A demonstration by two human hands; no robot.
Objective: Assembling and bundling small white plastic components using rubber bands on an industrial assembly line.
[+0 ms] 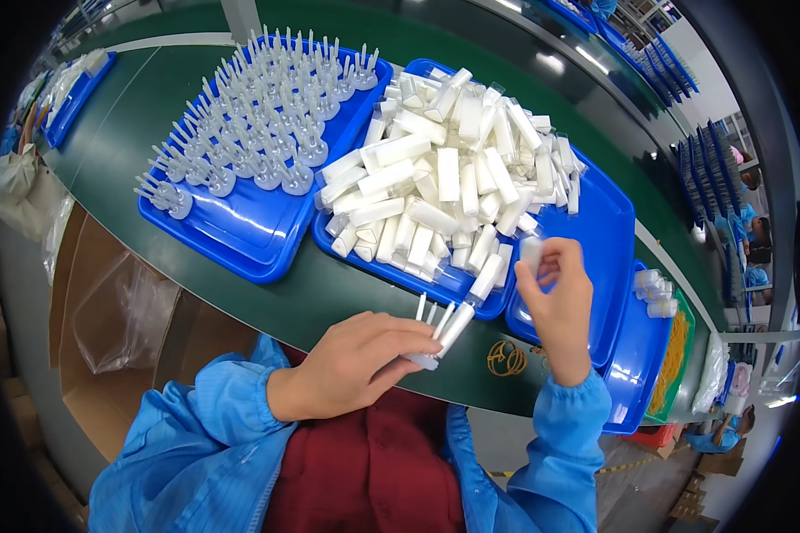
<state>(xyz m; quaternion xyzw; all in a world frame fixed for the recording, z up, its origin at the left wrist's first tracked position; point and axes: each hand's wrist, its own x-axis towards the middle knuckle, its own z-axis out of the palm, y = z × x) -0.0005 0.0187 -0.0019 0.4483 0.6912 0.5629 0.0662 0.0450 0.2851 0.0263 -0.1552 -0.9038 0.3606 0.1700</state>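
Observation:
My left hand (354,366) is closed on a translucent pronged plastic base (425,361), held above the near edge of the bench. Several thin prongs stick up from it. A white tube with a clear end (456,327) sits over one prong. To the right, my right hand (560,302) pinches another white tube (530,255) between thumb and fingers, just right of a large heap of similar white tubes (449,173). The heap fills a blue tray (351,266) in front of me. My fingers hide part of the pronged base.
At the left, a blue tray (258,253) carries rows of pronged bases (267,133). Another blue tray (604,231) lies right of the heap. Yellow rubber bands (507,358) rest on the green bench (298,311). Further right are clear-and-white pieces (656,293) and a green tray of yellow bands (669,360).

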